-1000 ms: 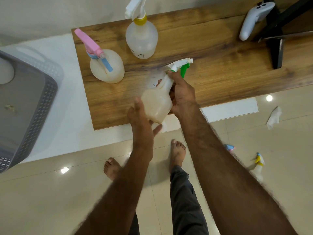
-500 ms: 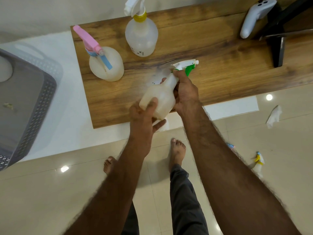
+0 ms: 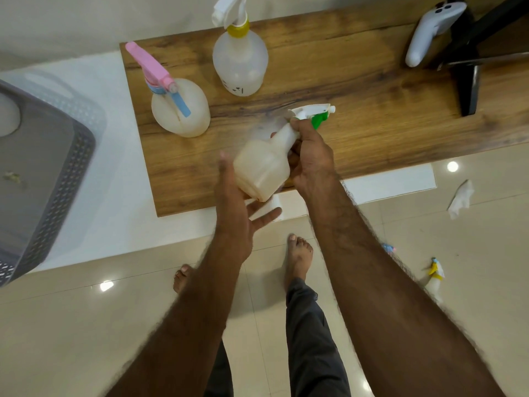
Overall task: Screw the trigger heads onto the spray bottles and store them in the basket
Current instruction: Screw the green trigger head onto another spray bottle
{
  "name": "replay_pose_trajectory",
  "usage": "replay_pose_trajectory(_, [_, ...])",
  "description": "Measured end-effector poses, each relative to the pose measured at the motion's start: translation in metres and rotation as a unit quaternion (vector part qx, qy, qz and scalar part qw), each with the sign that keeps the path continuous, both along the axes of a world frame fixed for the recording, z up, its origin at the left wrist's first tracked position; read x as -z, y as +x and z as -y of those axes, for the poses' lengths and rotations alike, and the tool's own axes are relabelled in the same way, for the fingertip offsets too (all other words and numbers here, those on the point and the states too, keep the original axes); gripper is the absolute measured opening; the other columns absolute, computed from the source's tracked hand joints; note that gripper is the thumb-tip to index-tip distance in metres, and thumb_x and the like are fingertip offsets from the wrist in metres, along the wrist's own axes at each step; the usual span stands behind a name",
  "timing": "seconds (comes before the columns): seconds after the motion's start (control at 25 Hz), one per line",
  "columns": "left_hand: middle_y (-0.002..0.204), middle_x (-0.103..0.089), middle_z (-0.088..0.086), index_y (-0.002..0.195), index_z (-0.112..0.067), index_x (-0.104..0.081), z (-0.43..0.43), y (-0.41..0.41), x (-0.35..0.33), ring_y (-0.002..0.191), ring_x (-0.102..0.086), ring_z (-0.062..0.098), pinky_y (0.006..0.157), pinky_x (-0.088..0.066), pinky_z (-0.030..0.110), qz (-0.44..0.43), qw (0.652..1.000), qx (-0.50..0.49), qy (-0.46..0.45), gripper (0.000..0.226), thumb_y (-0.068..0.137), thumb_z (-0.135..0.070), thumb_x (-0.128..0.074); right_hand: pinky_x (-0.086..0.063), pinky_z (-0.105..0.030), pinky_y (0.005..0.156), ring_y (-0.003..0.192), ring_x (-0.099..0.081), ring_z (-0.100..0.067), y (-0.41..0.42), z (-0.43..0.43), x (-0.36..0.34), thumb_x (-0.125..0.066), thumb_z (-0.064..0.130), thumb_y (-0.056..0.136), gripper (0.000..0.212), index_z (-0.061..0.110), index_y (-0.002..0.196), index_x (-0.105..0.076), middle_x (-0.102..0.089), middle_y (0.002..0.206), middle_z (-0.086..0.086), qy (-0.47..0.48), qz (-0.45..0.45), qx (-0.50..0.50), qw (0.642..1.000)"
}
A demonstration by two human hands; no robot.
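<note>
A translucent spray bottle [image 3: 264,164] hangs tilted above the front edge of the wooden table [image 3: 372,116]. Its white and green trigger head [image 3: 313,114] points to the right. My right hand [image 3: 310,156] is shut around the bottle's neck, just under the trigger head. Fingers spread, my left hand [image 3: 236,204] lies with its palm against the bottle's base. Two more bottles stand on the table: one with a pink and blue trigger head [image 3: 179,110], one with a white head and yellow collar [image 3: 240,60]. The grey perforated basket [image 3: 60,179] sits at the far left.
A white controller [image 3: 429,30] leans on a black stand [image 3: 469,81] at the table's back right. On the tiled floor lie a crumpled tissue [image 3: 461,199] and small spray parts [image 3: 435,270]. My bare feet are below the table edge.
My left hand gripped the bottle's base half a second ago and now has its fingers spread against it. The bottle has turned slightly while my right hand kept its hold on the neck.
</note>
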State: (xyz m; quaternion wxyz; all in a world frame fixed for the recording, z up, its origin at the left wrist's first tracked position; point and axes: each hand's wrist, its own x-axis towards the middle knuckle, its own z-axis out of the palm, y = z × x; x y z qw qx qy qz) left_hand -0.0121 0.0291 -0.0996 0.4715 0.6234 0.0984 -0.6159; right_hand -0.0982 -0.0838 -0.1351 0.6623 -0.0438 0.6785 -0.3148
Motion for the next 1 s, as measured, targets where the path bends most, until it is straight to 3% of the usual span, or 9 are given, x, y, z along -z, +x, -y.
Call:
replay_pose_trajectory(0.08, [0.14,-0.069,0.02,0.152,-0.011,-0.051,-0.003,0.006,-0.002,0.105,-0.077,0.03,0.068,-0.068,0.037,-0.075,0.997,0.023,0.02,0.075,0.103,-0.068,-0.048,-0.06,-0.065,0.089,0.085,-0.071,-0.031,-0.003,0.0,-0.002,-0.079,0.025,0.083,0.032,0.007,0.108,-0.073,-0.079,0.107,-0.025,-0.004,0.014,0.0,1.0])
replay_pose_trajectory(0.16, [0.145,-0.064,0.016,0.148,-0.015,-0.051,-0.003,0.004,0.002,0.117,-0.073,0.031,0.071,-0.067,0.032,0.038,0.997,0.068,-0.01,0.054,0.105,-0.047,-0.062,-0.063,-0.058,0.084,0.083,-0.074,-0.032,-0.008,0.003,-0.002,-0.074,0.027,0.086,0.034,0.006,0.113,-0.071,-0.08,0.097,-0.019,-0.002,0.03,0.001,1.0])
replay_pose_trajectory(0.24, [0.15,-0.057,0.009,0.149,-0.022,-0.047,-0.005,0.0,0.008,0.128,-0.068,0.031,0.076,-0.067,0.028,0.167,0.976,0.124,-0.069,0.059,0.099,-0.033,-0.076,-0.063,-0.058,0.086,0.083,-0.074,-0.032,-0.011,0.004,-0.003,-0.072,0.028,0.089,0.026,0.009,0.107,-0.069,-0.08,0.092,-0.018,-0.009,0.027,-0.004,1.0])
replay_pose_trajectory(0.4, [0.146,-0.055,0.002,0.153,-0.022,-0.045,-0.01,0.0,0.011,0.121,-0.068,0.021,0.078,-0.067,0.026,0.168,0.974,0.133,-0.08,0.065,0.098,-0.022,-0.078,-0.058,-0.069,0.091,0.086,-0.073,-0.036,-0.01,-0.001,-0.004,-0.078,0.023,0.088,0.023,0.007,0.102,-0.07,-0.079,0.1,-0.026,-0.038,0.028,-0.008,0.999])
replay_pose_trajectory(0.48, [0.141,-0.056,-0.002,0.154,-0.022,-0.045,-0.01,0.006,0.014,0.12,-0.067,0.019,0.083,-0.065,0.029,0.193,0.96,0.193,-0.067,0.067,0.096,-0.026,-0.079,-0.059,-0.067,0.09,0.083,-0.073,-0.035,-0.01,-0.006,-0.004,-0.084,0.02,0.084,0.026,0.003,0.101,-0.075,-0.078,0.106,-0.029,-0.06,-0.006,-0.015,0.998])
replay_pose_trajectory(0.68, [0.133,-0.054,-0.01,0.153,-0.021,-0.047,0.001,0.017,0.014,0.119,-0.059,0.018,0.097,-0.06,0.037,0.327,0.865,0.376,-0.049,0.089,0.081,-0.048,-0.091,-0.064,-0.059,0.087,0.087,-0.077,-0.035,-0.003,-0.025,-0.004,-0.089,0.025,0.078,0.024,0.011,0.094,-0.077,-0.08,0.103,-0.024,-0.093,-0.099,-0.045,0.99])
replay_pose_trajectory(0.76, [0.132,-0.057,-0.011,0.153,-0.023,-0.048,0.005,0.026,0.01,0.12,-0.06,0.017,0.099,-0.06,0.038,0.305,0.868,0.387,-0.055,0.086,0.082,-0.046,-0.09,-0.066,-0.052,0.087,0.096,-0.078,-0.034,-0.001,-0.036,-0.01,-0.086,0.031,0.083,0.026,0.014,0.1,-0.075,-0.081,0.104,-0.016,-0.098,-0.09,-0.083,0.988])
replay_pose_trajectory(0.88, [0.131,-0.07,-0.006,0.147,-0.027,-0.057,0.002,0.045,0.004,0.121,-0.071,0.02,0.099,-0.064,0.044,0.137,0.937,0.311,-0.074,0.068,0.088,-0.038,-0.088,-0.066,-0.044,0.085,0.104,-0.078,-0.026,-0.007,-0.057,-0.032,-0.072,0.047,0.094,0.032,0.018,0.106,-0.076,-0.081,0.109,-0.008,-0.082,-0.039,-0.202,0.975])
replay_pose_trajectory(1.0, [0.136,-0.068,-0.002,0.147,-0.031,-0.055,-0.011,0.061,-0.002,0.122,-0.07,0.02,0.092,-0.065,0.033,0.063,0.944,0.303,-0.114,0.057,0.095,-0.035,-0.078,-0.065,-0.042,0.084,0.112,-0.076,-0.024,-0.023,-0.075,-0.053,-0.062,0.046,0.1,0.034,0.028,0.128,-0.071,-0.078,0.122,-0.003,-0.101,0.017,-0.321,0.941])
